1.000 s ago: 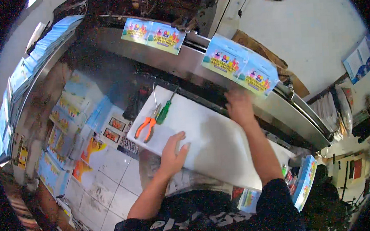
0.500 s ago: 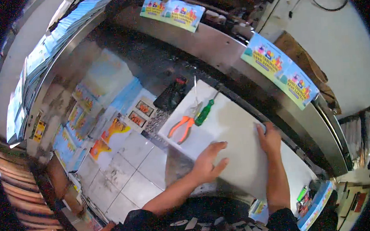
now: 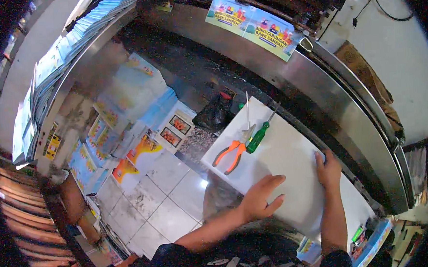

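My left hand [image 3: 263, 198] is over the near side of a white tabletop [image 3: 292, 144], thumb and fingers apart, holding nothing. My right hand [image 3: 328, 168] rests at the far right of a pale cream sheet or board [image 3: 297, 192], its thumb apart from the fingers. Whether that pale piece is one sheet or a stack, I cannot tell. Left of my hands lie pliers [image 3: 230, 154] with orange and black handles, their jaws pointing away. Against them is a green-handled screwdriver [image 3: 259, 138], and a thin metal rod [image 3: 247, 110] sticks out past the table corner.
A curved metal rail [image 3: 317, 75] runs behind the table, with a colourful printed sheet [image 3: 252, 27] over it. Folded printed sheets [image 3: 60, 59] hang in a row at the upper left. Papers [image 3: 135, 99] and a black bag [image 3: 215, 111] lie beyond the tiled floor [image 3: 167, 203].
The view has shifted, so the table and hands sit further right in it. One of two printed sheets on the rail is gone from view. Both hands keep nearly the same pose.
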`<state>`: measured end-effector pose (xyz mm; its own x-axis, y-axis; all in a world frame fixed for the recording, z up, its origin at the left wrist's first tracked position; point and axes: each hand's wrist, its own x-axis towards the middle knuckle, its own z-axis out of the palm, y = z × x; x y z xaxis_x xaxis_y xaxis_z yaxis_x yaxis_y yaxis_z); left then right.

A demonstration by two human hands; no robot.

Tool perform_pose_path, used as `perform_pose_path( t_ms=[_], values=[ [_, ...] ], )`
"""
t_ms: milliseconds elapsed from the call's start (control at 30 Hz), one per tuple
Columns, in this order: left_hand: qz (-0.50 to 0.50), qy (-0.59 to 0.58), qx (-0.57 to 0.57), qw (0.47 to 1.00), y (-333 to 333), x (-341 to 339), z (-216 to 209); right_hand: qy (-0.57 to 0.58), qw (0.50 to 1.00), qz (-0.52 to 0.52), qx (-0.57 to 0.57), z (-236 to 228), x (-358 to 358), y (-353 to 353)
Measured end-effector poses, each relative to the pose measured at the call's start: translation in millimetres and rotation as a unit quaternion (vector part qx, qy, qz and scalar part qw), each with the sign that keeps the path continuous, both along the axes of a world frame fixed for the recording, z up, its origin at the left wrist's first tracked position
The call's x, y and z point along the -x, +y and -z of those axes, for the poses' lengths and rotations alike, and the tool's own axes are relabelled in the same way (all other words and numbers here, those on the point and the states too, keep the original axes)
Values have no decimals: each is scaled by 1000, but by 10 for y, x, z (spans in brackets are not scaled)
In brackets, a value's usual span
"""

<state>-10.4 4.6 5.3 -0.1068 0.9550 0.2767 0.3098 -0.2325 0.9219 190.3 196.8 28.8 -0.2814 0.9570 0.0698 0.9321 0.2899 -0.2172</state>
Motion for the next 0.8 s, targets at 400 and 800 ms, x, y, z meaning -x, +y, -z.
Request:
perform_pose_path(
  t_ms=[400,800],
  values=[
    [-10,16,-3,1000,-30,-41,24,29,999,-25,-24,69,-51,5],
    [3,22,-4,1000,-10,-17,-25,59,998,-20,-15,19,40,7]
  ],
)
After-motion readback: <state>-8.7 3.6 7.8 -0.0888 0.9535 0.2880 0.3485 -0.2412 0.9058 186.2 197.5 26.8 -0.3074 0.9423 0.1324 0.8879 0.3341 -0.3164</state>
